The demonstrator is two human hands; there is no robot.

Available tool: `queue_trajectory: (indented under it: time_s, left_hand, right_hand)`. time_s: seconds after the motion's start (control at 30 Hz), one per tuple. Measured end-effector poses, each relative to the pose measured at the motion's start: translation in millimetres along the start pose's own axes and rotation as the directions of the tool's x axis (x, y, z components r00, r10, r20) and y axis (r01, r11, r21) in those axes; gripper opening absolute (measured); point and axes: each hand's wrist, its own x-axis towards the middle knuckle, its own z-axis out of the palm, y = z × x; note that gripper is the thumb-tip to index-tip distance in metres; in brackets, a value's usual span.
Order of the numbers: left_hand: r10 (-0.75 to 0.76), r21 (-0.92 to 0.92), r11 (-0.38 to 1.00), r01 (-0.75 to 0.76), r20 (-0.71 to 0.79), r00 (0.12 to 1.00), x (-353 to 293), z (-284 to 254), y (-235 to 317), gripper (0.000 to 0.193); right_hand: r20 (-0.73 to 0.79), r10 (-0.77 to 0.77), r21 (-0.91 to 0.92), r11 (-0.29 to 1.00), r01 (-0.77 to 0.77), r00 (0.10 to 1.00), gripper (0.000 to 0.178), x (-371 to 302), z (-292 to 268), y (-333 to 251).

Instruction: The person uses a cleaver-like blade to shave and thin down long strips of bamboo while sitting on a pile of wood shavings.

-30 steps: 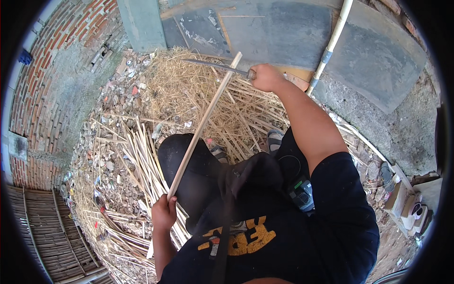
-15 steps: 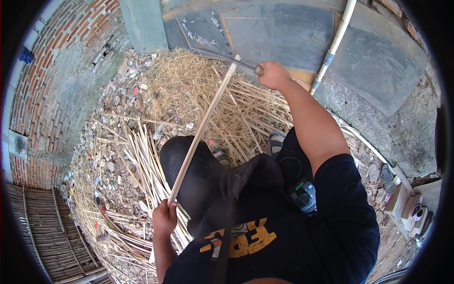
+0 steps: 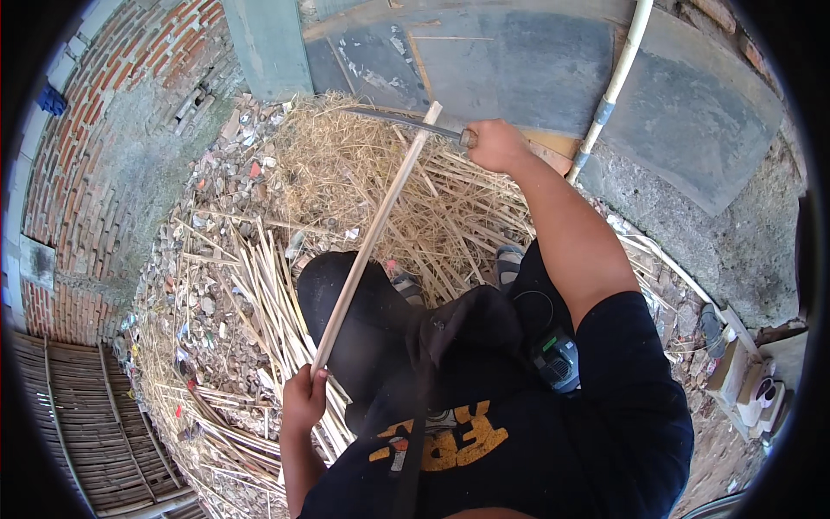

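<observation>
My left hand [image 3: 303,400] is closed around the near end of a long pale bamboo strip [image 3: 373,235]. The strip slants up and away to the right, passing over my left knee. In my right hand [image 3: 500,146] is the handle of a machete [image 3: 406,121], whose long dark blade points left. The blade crosses the strip just below its far end; whether it cuts into the wood I cannot tell. Under the blade lies a heap of curly bamboo shavings [image 3: 333,164].
Loose bamboo strips [image 3: 275,294] lie in a bundle left of my knee, over rubble [image 3: 203,303]. More slats lie beyond my sandalled feet. A pale pipe [image 3: 612,95] leans against grey panels [image 3: 527,65] ahead. A brick wall [image 3: 78,173] rises at the left, above a bamboo lattice [image 3: 82,415].
The machete has slid a short way down the strip from its far end, toward me. My left hand keeps its grip. The whole view has shifted slightly.
</observation>
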Motion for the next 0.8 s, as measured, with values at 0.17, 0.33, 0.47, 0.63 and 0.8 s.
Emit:
queue_trajectory:
  time_s: [0.17,0.33,0.47,0.63,0.8]
  left_hand:
    - [-0.055,-0.166,0.984,0.066,0.068,0.996,-1,8,5,0.037]
    - [-0.096,-0.231,0.967,0.107,0.056,0.994,2,16,18,0.040]
    - [-0.091,-0.207,0.974,0.094,0.026,0.996,-1,17,4,0.040]
    - [-0.075,-0.162,0.984,0.075,0.010,0.997,-14,8,-25,0.039]
    - [-0.192,-0.198,0.959,0.204,0.078,0.978,-20,1,-16,0.041]
  right_hand:
    - [-0.097,-0.053,0.131,0.989,0.066,0.994,0.046,-9,1,-11]
    - [-0.003,-0.227,0.029,0.973,0.227,0.974,0.042,-34,-4,-38]
    - [0.135,-0.481,-0.167,0.851,0.498,0.866,0.039,-41,2,-57]
    - [-0.042,-0.158,0.017,0.987,0.158,0.987,0.033,6,19,8]
    - [-0.136,-0.172,-0.010,0.985,0.173,0.976,0.021,-15,10,-27]
